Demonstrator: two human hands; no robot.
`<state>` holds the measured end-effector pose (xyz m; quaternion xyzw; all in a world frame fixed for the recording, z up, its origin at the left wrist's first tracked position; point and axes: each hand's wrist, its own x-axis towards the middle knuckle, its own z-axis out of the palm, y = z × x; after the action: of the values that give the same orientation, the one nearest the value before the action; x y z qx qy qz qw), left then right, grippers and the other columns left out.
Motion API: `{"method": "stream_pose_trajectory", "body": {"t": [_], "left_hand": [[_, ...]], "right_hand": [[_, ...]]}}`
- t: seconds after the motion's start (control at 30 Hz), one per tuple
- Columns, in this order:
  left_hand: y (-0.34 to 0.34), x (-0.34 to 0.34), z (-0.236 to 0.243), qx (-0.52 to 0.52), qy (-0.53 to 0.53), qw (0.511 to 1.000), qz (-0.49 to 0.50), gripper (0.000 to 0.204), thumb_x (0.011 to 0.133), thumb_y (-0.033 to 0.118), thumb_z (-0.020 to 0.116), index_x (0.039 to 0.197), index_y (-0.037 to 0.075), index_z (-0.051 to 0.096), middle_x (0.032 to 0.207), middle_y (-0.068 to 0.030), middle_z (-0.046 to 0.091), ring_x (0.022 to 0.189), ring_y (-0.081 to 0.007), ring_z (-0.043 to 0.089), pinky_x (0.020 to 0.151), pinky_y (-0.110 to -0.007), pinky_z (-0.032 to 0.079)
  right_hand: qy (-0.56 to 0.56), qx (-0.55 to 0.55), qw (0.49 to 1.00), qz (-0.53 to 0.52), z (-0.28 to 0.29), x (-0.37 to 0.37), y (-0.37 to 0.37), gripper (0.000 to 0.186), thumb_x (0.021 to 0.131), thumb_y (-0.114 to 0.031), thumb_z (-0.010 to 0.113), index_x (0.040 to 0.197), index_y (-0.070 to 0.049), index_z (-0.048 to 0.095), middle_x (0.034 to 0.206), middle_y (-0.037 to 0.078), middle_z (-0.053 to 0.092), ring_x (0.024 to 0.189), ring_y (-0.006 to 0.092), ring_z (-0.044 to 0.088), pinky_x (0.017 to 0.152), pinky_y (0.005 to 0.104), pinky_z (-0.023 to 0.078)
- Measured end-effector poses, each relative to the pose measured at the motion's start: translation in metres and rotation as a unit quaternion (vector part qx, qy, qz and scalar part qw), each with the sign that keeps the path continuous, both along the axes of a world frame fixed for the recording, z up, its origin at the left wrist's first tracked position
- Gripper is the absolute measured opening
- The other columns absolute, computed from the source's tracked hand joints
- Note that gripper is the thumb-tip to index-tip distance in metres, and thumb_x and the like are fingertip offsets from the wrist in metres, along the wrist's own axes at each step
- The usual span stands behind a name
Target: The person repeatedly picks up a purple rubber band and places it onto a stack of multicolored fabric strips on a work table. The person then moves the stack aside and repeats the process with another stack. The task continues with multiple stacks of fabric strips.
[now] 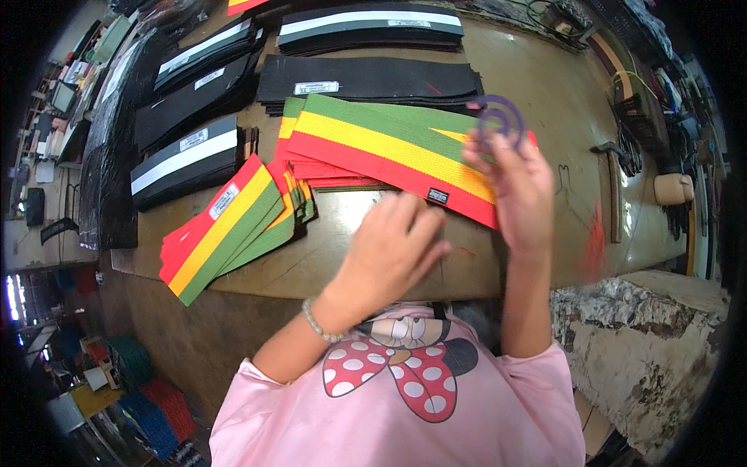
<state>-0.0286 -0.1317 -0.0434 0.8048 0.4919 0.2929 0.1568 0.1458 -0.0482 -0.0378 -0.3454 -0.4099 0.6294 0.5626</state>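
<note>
A green, yellow and red striped fabric strip (373,152) slants across the table in front of me, on top of more strips of the same colours. A small black label (438,195) sits near its lower right edge. My left hand (393,245) is closed, its fingers curled just below that edge; what they pinch, if anything, is hidden. At the strip's right end, my right hand (520,183) is closed around purple scissors (500,117). Their looped handles stick up past the fingers, and the blades do not show.
Striped strips (226,226) lie fanned at the left. Stacks of black bands (366,80) and black-and-white bands (369,27) stand behind. A hammer (615,187) and a beige spool (673,189) lie at the right, near hanging red threads (595,245).
</note>
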Motion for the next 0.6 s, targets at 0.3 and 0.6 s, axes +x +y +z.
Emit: {"method": "stream_pose_trajectory", "body": {"t": [0.3, 0.6], "left_hand": [[0.066, -0.057, 0.049, 0.109, 0.097, 0.989, -0.021, 0.036, 0.078, -0.002, 0.062, 0.112, 0.009, 0.069, 0.096, -0.0107, 0.07, 0.091, -0.031, 0.067, 0.084, -0.041, 0.053], [0.0, -0.198, 0.111, 0.156, 0.017, 0.943, 0.294, 0.036, 0.095, -0.001, 0.042, 0.121, -0.002, 0.067, 0.113, -0.0167, 0.071, 0.102, -0.0219, 0.068, 0.092, -0.032, 0.05]], "right_hand": [[-0.1, 0.002, 0.946, 0.309, 0.016, 0.042, -0.075, 0.033, 0.096, -0.014, 0.061, 0.122, 0.006, 0.059, 0.122, 0.016, 0.065, 0.108, 0.0258, 0.065, 0.097, 0.0394, 0.049], [-0.141, -0.072, 0.969, 0.188, -0.032, -0.017, -0.101, 0.031, 0.101, -0.012, 0.057, 0.129, 0.002, 0.059, 0.124, 0.008, 0.064, 0.115, 0.0137, 0.058, 0.102, 0.03, 0.044]]}}
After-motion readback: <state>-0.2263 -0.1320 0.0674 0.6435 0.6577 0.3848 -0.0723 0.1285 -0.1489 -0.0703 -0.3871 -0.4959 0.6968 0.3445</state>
